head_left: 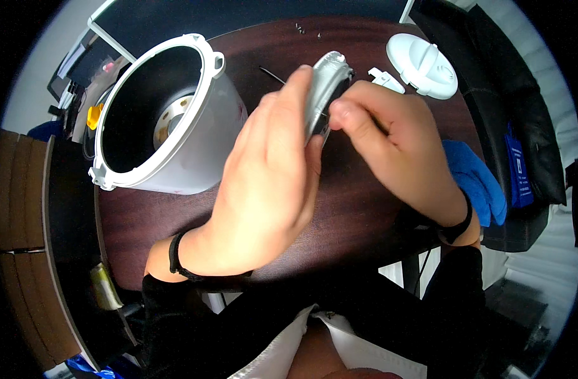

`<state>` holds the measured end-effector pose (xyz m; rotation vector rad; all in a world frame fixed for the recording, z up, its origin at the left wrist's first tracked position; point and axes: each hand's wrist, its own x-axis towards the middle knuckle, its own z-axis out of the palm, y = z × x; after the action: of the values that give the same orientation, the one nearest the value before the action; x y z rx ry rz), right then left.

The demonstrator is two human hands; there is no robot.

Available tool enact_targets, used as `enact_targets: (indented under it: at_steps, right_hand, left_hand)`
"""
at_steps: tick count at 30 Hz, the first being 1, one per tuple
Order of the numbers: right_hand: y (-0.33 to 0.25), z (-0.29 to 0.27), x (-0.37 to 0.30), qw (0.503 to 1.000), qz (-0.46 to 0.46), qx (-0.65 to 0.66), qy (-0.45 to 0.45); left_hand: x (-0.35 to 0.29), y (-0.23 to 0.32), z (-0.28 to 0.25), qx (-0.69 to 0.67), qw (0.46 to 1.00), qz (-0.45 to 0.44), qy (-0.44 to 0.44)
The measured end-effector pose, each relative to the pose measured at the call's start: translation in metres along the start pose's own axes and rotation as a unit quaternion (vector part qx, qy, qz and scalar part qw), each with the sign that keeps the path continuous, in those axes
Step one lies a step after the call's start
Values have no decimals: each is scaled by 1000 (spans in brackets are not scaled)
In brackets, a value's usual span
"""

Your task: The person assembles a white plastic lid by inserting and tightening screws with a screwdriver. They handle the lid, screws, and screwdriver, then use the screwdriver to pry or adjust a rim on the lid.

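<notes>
My left hand grips a curved silver-grey plastic panel and holds it on edge above the table. The panel's dark inner side faces my right hand, which is closed, with its thumb and bent forefinger pinched against that side. Whatever lies between those fingertips is too small to make out. Left of my left hand, the white rice cooker body stands without a lid, its dark inside showing a round metal plate at the bottom. A thin dark rod pokes out behind my left hand.
A round white cover and a small white plastic bracket lie at the far right of the brown table. Several small screws are scattered at the far edge. A blue cloth lies by my right wrist.
</notes>
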<state>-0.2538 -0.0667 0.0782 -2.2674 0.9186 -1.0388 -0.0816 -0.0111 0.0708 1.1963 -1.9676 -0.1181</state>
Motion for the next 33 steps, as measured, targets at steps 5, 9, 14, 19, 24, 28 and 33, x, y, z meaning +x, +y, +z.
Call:
enact_targets:
  at_steps: [5, 9, 14, 19, 24, 28, 33]
  right_hand:
    - [28, -39, 15, 990, -46, -122, 47]
    - [89, -43, 32, 983, -37, -178, 1]
    - [129, -21, 40, 936, 237, -179, -187]
    - [160, -15, 48, 940, 266, -182, -113]
    - [182, 1, 70, 927, 243, -231, -168]
    - [190, 13, 88, 932, 166, -272, -174]
    - [204, 20, 82, 920, 176, -308, -168]
  left_hand:
    - [9, -12, -19, 25, 1000, -3, -6]
    - [9, -20, -23, 4, 999, -43, -10]
    - [12, -19, -29, 24, 998, -52, -18]
    - [10, -22, -31, 22, 998, -58, -11]
    - [13, -24, -29, 56, 998, -36, 11]
    - [12, -24, -33, 50, 997, -63, 13]
    - [10, -26, -40, 78, 992, -97, -25]
